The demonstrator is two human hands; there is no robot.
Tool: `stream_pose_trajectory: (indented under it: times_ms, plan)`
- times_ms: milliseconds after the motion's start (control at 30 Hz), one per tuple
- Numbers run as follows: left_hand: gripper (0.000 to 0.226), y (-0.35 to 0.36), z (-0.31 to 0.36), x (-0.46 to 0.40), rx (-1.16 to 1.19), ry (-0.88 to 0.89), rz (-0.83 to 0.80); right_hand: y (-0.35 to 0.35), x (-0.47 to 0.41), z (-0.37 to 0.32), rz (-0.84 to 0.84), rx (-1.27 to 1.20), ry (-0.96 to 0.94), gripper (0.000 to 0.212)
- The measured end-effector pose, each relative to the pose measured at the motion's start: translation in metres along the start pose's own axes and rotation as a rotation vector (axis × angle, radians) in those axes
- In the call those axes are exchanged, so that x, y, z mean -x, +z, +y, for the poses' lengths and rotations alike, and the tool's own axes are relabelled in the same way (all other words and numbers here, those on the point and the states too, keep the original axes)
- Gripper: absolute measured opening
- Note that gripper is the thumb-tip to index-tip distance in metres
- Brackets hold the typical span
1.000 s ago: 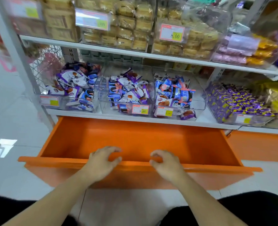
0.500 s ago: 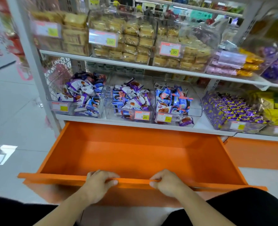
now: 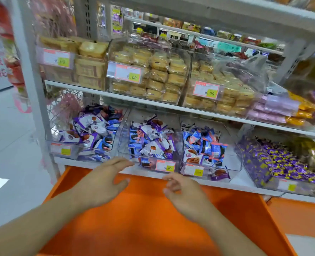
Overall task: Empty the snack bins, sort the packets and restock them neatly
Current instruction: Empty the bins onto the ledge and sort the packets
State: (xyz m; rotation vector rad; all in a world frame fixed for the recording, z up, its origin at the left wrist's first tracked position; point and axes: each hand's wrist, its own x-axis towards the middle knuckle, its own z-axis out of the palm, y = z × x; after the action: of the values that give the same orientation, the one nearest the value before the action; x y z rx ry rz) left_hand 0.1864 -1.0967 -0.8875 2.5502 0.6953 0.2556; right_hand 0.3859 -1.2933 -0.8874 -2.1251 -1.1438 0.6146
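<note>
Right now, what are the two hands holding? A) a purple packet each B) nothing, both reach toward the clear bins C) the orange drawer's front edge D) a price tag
B: the left hand and right hand hover empty over the open orange drawer, fingers spread, just short of the middle clear plastic bin of purple-and-white snack packets.

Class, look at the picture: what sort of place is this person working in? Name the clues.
Most likely a shop's snack aisle: clear bins of wrapped packets, price tags on their fronts, on white shelving.

Three price tags on the upper cake bins, the left tag (image 3: 56,59), middle tag (image 3: 128,72) and right tag (image 3: 206,89), each read "8.00". A lower bin tag (image 3: 165,166) read "9.90".
</note>
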Motion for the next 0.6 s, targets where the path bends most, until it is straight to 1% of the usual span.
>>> stream_pose_trajectory:
  times_ms: [100,200,233,333,400,433,500,533,600]
  plan:
    - [0.068,-0.009,-0.024,-0.033,-0.066,0.001,0.029,-0.023,-0.063,-0.032,0.115,0.053,-0.099,0.038]
    - [0.072,-0.005,-0.045,-0.059,-0.172,-0.021,0.042,-0.03,-0.134,-0.045,0.125,0.209,-0.167,0.061]
    - [0.073,-0.003,-0.051,-0.064,-0.201,-0.026,0.047,-0.029,-0.159,-0.045,0.101,0.253,-0.155,0.071]
    - [0.071,0.0,-0.057,-0.072,-0.209,-0.024,0.083,-0.021,-0.235,-0.036,0.041,0.344,-0.027,0.101]
    - [0.069,0.0,-0.055,-0.072,-0.21,-0.032,0.093,-0.014,-0.28,-0.028,0.028,0.464,-0.001,0.118]
    - [0.069,0.0,-0.054,-0.071,-0.221,-0.037,0.097,-0.01,-0.3,-0.026,0.004,0.505,-0.002,0.122]
    - [0.07,-0.001,-0.053,-0.071,-0.227,-0.049,0.095,-0.002,-0.329,-0.028,-0.057,0.529,0.002,0.123]
    - [0.07,-0.002,-0.053,-0.071,-0.218,-0.052,0.097,0.001,-0.34,-0.031,-0.067,0.535,0.001,0.122]
    - [0.07,-0.004,-0.053,-0.071,-0.208,-0.051,0.096,0.01,-0.357,-0.033,-0.031,0.58,-0.025,0.115]
